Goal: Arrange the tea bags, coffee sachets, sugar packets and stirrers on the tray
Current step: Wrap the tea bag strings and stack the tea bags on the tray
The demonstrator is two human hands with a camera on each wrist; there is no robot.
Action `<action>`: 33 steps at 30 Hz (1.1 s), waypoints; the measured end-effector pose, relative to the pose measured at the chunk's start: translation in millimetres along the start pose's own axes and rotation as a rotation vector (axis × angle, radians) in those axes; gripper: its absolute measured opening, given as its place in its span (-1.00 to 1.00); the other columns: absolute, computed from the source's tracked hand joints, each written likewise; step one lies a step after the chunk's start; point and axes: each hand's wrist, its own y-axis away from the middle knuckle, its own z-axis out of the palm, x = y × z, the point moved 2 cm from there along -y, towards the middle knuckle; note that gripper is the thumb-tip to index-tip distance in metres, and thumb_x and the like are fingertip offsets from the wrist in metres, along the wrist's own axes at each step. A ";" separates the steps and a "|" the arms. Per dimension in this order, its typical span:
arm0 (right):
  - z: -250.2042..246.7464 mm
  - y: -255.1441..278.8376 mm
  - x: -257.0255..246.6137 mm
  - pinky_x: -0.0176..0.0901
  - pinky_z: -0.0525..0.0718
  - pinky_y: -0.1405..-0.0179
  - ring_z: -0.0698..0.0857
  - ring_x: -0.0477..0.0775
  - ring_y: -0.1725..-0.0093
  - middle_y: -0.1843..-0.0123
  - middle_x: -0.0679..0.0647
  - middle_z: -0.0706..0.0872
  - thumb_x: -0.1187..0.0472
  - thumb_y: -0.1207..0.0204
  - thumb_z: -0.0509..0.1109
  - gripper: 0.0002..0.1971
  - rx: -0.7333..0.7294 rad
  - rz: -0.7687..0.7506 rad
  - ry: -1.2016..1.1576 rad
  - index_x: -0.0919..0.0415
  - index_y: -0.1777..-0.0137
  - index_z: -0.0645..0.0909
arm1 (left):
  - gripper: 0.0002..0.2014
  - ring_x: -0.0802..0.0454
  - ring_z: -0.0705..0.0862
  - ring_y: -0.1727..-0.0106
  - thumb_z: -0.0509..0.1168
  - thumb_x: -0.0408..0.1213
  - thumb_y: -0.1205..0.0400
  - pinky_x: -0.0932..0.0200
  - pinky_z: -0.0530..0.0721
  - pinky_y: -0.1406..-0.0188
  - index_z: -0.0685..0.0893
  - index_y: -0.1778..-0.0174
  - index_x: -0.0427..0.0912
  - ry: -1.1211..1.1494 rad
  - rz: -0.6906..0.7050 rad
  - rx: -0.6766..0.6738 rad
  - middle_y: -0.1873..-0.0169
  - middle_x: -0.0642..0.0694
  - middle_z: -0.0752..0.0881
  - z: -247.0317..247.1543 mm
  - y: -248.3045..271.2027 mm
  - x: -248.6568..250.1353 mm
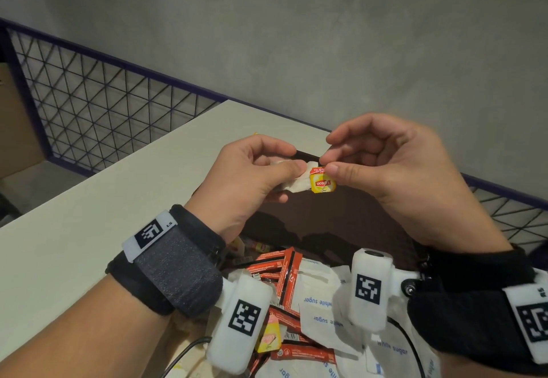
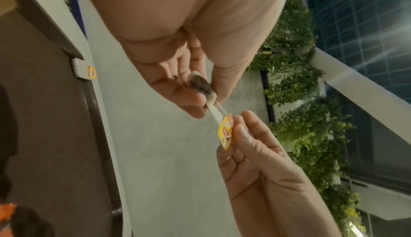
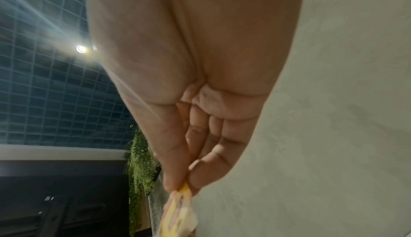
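Item held: one tea bag (image 1: 292, 183), white paper, raised above the dark brown tray (image 1: 326, 214) and touching nothing below. I have my left hand (image 1: 252, 176) curled on it, thumb and forefinger pinching the bag's upper part; in the left wrist view the dark leaf shows through the paper between those fingers. My right hand (image 1: 394, 164) is curled too, thumb and forefinger pinching the yellow Lipton tag (image 1: 322, 183) at its top edge. Orientation: the bag's long axis runs roughly left to right between my two hands, tilted a little, tag end toward the right; the tag hangs with its printed face to me and the lettering turned sideways. A short length of string (image 2: 222, 109) runs from bag to tag. Below and nearer to me, a loose heap: red coffee sachets (image 1: 278, 271) lying at mixed angles, white sugar packets (image 1: 320, 300) printed "white sugar" overlapping them, and another yellow tag (image 1: 269, 339) among the pile. The white wrist cameras (image 1: 240, 321) hang over the heap and cover part of it. Another tea bag (image 2: 83, 70) lies at the tray's far rim, its yellow tag over the edge onto the pale desk (image 1: 103, 199). Beyond the desk: a purple-framed wire mesh panel (image 1: 98, 105) and a grey wall (image 1: 296, 36). Stirrers: I cannot make any out.
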 end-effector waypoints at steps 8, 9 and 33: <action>-1.3 -2.2 4.2 0.00 0.83 -0.03 0.83 0.09 0.07 0.10 0.24 0.85 0.57 -0.40 0.58 -0.71 0.032 -0.022 0.017 0.23 -0.02 0.73 | -0.72 0.02 0.84 0.15 0.55 -0.23 -0.42 0.27 0.70 0.34 0.80 -0.03 -0.17 0.115 -0.051 -0.179 0.11 -0.12 0.86 4.2 5.8 5.9; -1.2 -2.5 4.7 0.01 0.83 -0.03 0.83 0.09 0.07 0.10 0.23 0.84 0.56 -0.40 0.59 -0.71 0.041 -0.024 0.021 0.23 -0.02 0.73 | -0.73 0.03 0.84 0.16 0.56 -0.22 -0.41 0.26 0.70 0.33 0.81 0.00 -0.16 0.100 -0.040 -0.188 0.13 -0.10 0.86 4.8 6.2 5.8; 19.5 -5.8 21.0 -0.22 0.73 0.35 0.67 -0.03 0.36 0.23 0.19 0.78 0.42 -0.54 0.48 -0.87 0.154 0.412 -0.430 0.27 0.12 0.86 | -0.81 0.04 0.80 0.26 0.33 -0.45 -0.70 0.20 0.74 0.40 0.87 0.03 -0.26 0.238 -0.054 -0.046 0.23 -0.18 0.83 -1.1 3.8 9.2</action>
